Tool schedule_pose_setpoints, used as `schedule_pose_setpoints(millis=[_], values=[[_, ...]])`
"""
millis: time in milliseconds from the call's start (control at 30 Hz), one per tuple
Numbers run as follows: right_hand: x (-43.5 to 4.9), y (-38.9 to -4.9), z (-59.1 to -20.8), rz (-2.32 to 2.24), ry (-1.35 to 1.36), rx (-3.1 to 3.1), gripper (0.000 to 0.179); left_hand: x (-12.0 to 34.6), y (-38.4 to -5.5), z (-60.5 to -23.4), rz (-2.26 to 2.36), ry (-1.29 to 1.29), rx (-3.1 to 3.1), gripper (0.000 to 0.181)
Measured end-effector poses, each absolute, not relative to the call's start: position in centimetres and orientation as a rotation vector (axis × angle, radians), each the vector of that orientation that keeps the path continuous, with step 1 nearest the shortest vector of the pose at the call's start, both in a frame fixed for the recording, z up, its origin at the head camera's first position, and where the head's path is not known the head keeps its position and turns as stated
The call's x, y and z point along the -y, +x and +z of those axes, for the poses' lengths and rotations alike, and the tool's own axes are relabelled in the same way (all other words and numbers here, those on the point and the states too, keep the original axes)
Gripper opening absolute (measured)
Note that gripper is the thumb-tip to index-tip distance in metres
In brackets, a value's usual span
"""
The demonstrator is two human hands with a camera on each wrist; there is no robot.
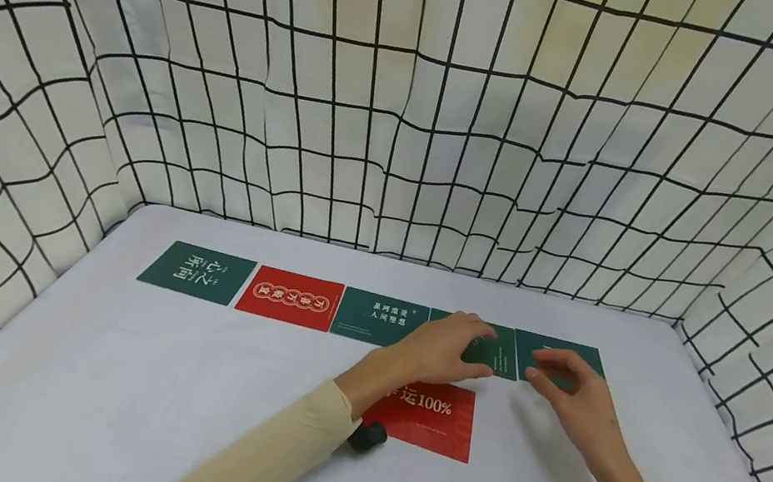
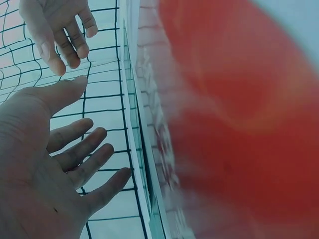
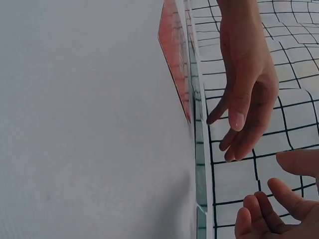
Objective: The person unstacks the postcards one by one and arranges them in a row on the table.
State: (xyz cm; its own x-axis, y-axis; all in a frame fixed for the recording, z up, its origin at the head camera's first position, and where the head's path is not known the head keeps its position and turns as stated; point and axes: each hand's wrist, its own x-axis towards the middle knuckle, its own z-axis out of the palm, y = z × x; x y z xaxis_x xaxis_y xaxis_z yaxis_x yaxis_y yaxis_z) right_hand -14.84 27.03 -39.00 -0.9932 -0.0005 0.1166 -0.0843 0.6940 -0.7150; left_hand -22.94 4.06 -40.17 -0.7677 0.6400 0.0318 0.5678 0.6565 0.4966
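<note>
My left hand point(image 1: 434, 345) hovers over the fourth card point(image 1: 506, 357) of a row, a green one partly hidden beneath it. Its fingers are spread and loosely bent, and they hold nothing. To the right, my right hand point(image 1: 584, 407) is raised in front of the last green card point(image 1: 577, 354), thumb and fingers apart with nothing between them. A red card point(image 1: 433, 425) with white print lies nearer than the row, partly covered by the left wrist. In the left wrist view that red card point(image 2: 239, 164) is large and blurred.
The row continues leftward with a green card point(image 1: 374, 319), a red card point(image 1: 289, 299) and another green card point(image 1: 196, 272). All lie on a white-covered table point(image 1: 106, 382). A black grid net point(image 1: 406, 118) with white behind it encloses the back and sides.
</note>
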Motion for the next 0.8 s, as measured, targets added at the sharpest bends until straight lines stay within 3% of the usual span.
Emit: schedule_pose_setpoints(millis=[333,800], values=[[-25.0,-14.2,-39.1,1.181,0.174,2.808,0.039,-1.5,-22.0,-40.4,0.747,0.970,-2.725,0.059],[-22.5,-13.3,-39.7,1.177,0.214,2.896,0.048,1.2,-20.8,-40.3,0.748,0.912,-2.711,0.062]])
